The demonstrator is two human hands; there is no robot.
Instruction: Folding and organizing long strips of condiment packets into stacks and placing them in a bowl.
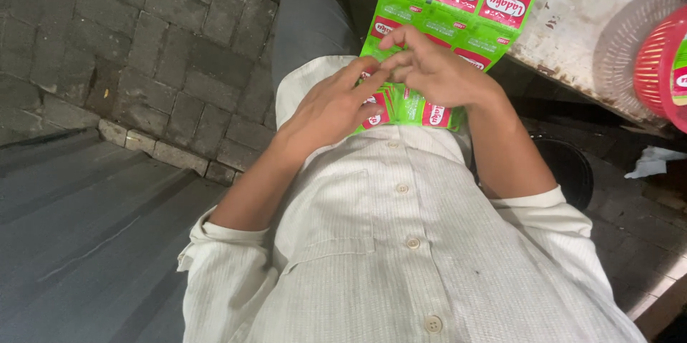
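Currently the left hand (325,110) and the right hand (429,67) pinch a green-and-red sachet strip (458,0) against the shirt (401,243), the strip running toward one o'clock onto the worn table (594,21). Uneven pulling could tear a sachet itself, not the seam.

Both hands meet at the person's waist: the left hand (333,107) and right hand (429,67) finger a green-and-red sachet strip (458,0) trailing onto the bench (594,21) beyond them.
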